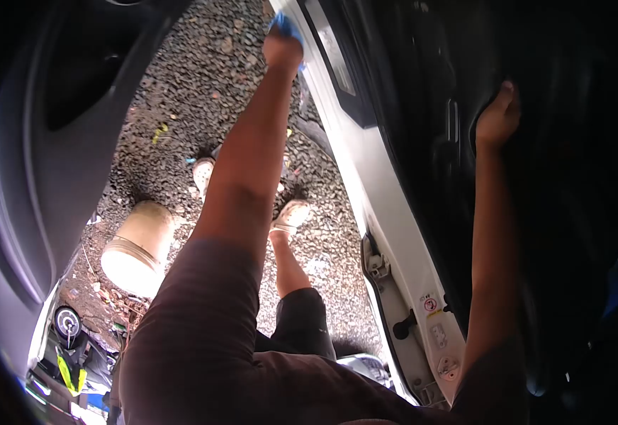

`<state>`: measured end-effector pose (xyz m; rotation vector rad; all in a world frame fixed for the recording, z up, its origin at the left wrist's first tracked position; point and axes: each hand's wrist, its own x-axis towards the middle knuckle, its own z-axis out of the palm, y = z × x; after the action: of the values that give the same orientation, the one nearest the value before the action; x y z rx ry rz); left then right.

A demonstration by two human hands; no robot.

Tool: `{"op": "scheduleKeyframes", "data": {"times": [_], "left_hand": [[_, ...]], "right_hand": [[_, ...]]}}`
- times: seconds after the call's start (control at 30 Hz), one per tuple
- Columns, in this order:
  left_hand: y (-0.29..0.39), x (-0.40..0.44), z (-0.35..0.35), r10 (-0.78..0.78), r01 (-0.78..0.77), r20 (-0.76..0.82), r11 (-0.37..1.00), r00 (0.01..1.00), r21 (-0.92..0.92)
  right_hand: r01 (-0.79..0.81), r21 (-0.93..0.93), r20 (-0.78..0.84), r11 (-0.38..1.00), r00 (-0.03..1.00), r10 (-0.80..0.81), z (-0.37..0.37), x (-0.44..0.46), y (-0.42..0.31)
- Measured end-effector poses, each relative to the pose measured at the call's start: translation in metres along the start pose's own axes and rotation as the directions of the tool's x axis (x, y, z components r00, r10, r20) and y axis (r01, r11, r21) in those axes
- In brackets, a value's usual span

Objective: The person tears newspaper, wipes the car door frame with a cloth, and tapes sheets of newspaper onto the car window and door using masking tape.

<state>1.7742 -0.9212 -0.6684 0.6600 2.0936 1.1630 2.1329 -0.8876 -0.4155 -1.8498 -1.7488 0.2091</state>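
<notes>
My left hand (283, 49) is closed around a blue cloth (285, 27), which touches the white painted door sill (355, 156) near its far end. My right hand (499, 117) is against the dark interior panel (429, 92) of the car. Its fingers are mostly lost in shadow, so their grip is unclear. A black trim strip (337, 64) runs along the sill between the two hands.
An open car door (75, 163) stands on the left. On the gravel (203, 64) a whitish bucket (139, 244) lies tilted, near my sandalled foot (293, 214). A wheel (68, 322) and assorted items are at lower left. The door latch area (401, 329) carries a warning label (431, 304).
</notes>
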Motion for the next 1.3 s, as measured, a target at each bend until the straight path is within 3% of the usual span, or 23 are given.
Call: {"op": "scheduleKeyframes", "data": {"times": [0.07,0.1,0.17,0.2,0.27,0.33,0.37,0.4,0.53,0.6,0.63,0.67,0.7,0.77,0.87,0.9,1.0,1.07,1.1,1.17,1.3], "left_hand": [[0.006,-0.016,0.030,0.136,-0.122,-0.101,0.984,0.986,0.133],[0.002,-0.026,0.034,0.125,-0.111,-0.093,0.984,0.988,0.139],[-0.007,-0.052,0.034,0.109,-0.099,-0.094,0.990,0.990,0.103],[-0.014,-0.065,0.033,0.150,-0.136,-0.068,0.976,0.986,0.171],[-0.019,-0.106,0.028,0.129,-0.119,-0.082,0.986,0.988,0.117],[-0.056,-0.141,0.028,0.252,-0.245,-0.072,0.964,0.965,0.099],[-0.049,-0.169,0.019,0.187,-0.185,-0.011,0.978,0.982,0.095],[-0.074,-0.189,0.022,0.327,-0.322,-0.032,0.941,0.945,0.100],[-0.090,-0.296,0.003,0.127,-0.141,0.175,0.987,0.976,0.072],[-0.098,-0.348,-0.020,0.100,-0.173,0.385,0.972,0.918,0.161],[-0.097,-0.366,-0.035,-0.154,-0.208,0.685,0.885,0.712,0.416],[-0.129,-0.395,-0.046,-0.258,-0.097,0.829,0.932,0.496,0.348],[-0.123,-0.395,-0.056,-0.458,-0.270,0.802,0.775,0.382,0.571],[-0.141,-0.390,-0.076,-0.642,0.109,0.643,0.738,0.418,0.666],[-0.194,-0.328,-0.070,-0.678,0.391,0.534,0.732,0.506,0.558],[-0.128,-0.280,-0.072,-0.789,0.576,0.322,0.606,0.524,0.548],[-0.088,-0.142,-0.034,-0.498,0.355,0.177,0.786,0.849,0.507],[-0.018,-0.078,-0.010,-0.435,0.406,0.008,0.846,0.900,0.345],[-0.011,-0.045,0.004,-0.341,0.331,-0.025,0.889,0.940,0.317],[0.004,-0.010,0.033,-0.340,0.360,-0.122,0.838,0.932,0.409],[-0.028,-0.025,0.051,-0.219,0.230,-0.073,0.939,0.973,0.255]], "right_hand": [[-0.002,-0.041,0.020,0.999,1.000,0.003,0.001,0.001,-0.001],[-0.004,-0.056,0.029,0.998,1.000,0.006,0.003,0.001,0.001],[0.008,-0.114,-0.100,0.993,0.995,-0.019,0.008,0.001,0.007],[0.006,-0.112,-0.095,0.994,0.995,-0.017,0.010,0.003,0.005],[0.050,-0.073,-0.073,0.996,0.996,-0.055,0.008,0.003,0.002],[0.081,-0.093,-0.058,0.992,0.995,-0.086,0.010,0.004,0.010],[0.113,-0.116,-0.049,0.987,0.992,-0.119,0.009,0.006,0.013],[0.115,-0.115,-0.051,0.987,0.991,-0.121,0.008,0.007,0.011],[0.101,-0.117,-0.023,0.988,0.994,-0.104,0.006,0.006,0.006],[0.103,-0.111,-0.007,0.989,0.995,-0.104,0.007,0.007,0.009],[0.088,-0.104,0.006,0.991,0.996,-0.088,0.007,0.007,0.013],[0.073,-0.097,0.019,0.993,0.997,-0.071,0.008,0.007,0.016],[0.070,-0.091,0.014,0.993,0.997,-0.069,0.009,0.009,0.018],[0.067,-0.091,0.009,0.994,0.998,-0.066,0.007,0.008,0.018],[0.076,-0.095,-0.004,0.993,0.997,-0.076,0.008,0.005,0.016],[0.077,-0.094,-0.008,0.993,0.997,-0.078,0.008,0.004,0.016],[0.077,-0.098,-0.019,0.992,0.997,-0.079,0.008,0.004,0.015],[0.081,-0.102,-0.030,0.992,0.996,-0.084,0.008,0.004,0.017],[0.082,-0.104,-0.033,0.991,0.996,-0.085,0.009,0.004,0.018],[0.086,-0.106,-0.044,0.991,0.995,-0.091,0.010,0.004,0.019],[0.164,-0.152,-0.051,0.975,0.984,-0.174,0.012,0.007,0.016]]}}
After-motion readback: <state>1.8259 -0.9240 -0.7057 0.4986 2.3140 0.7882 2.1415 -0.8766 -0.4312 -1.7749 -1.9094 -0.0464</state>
